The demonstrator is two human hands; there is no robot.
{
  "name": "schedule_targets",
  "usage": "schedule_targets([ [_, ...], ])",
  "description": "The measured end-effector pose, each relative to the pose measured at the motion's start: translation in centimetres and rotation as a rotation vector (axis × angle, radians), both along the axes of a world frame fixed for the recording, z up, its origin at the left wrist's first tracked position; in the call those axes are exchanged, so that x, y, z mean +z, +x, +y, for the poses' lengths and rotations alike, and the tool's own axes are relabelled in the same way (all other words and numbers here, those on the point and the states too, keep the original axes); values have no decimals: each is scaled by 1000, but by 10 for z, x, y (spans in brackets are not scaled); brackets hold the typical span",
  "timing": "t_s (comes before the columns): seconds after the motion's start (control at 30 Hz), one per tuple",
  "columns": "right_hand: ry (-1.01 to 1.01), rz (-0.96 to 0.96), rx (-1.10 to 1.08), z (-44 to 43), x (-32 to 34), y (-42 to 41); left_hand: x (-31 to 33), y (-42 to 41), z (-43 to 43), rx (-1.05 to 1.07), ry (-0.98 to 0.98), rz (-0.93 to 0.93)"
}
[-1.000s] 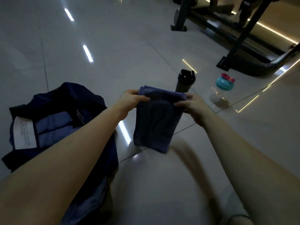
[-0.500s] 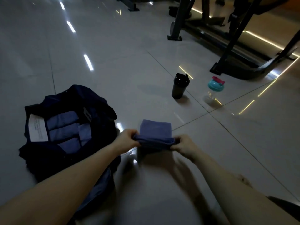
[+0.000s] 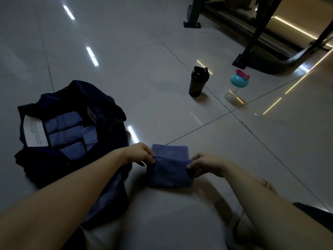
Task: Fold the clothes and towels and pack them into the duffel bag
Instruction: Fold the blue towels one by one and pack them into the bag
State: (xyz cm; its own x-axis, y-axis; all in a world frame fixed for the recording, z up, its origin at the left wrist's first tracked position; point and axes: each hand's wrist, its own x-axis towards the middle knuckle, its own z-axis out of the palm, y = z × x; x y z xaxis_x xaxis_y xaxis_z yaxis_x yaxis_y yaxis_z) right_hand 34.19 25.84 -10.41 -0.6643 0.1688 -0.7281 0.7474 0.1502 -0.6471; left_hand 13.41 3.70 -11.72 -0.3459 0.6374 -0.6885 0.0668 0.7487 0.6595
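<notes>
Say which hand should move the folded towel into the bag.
Left, probably. The left hand pinches the towel beside the open duffel bag; the right hand is farther.

Dim, underexposed view; ceiling-light streaks glare off the glossy floor (image 3: pixel 126 69), edges bowed by wide-angle distortion.

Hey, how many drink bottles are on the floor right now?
2. A black bottle stands beyond the towel; a clear bottle with a teal lid stands just right of it. Others could be hidden inside the bag.
</notes>
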Motion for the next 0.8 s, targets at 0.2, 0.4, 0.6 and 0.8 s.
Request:
schedule_targets([
  [0.2,142,169,-300,2,-16,-18,-28,1,21,251,95,194],
  [0.4,320,184,-375,1,-46,-39,-49,5,36,444,127,263],
  [0.6,544,103,-254,10,-66,-50,-63,-4,43,391,50,388],
  [0.8,674,6,-133,9,-78,-55,-68,5,42,305,-28,539],
])
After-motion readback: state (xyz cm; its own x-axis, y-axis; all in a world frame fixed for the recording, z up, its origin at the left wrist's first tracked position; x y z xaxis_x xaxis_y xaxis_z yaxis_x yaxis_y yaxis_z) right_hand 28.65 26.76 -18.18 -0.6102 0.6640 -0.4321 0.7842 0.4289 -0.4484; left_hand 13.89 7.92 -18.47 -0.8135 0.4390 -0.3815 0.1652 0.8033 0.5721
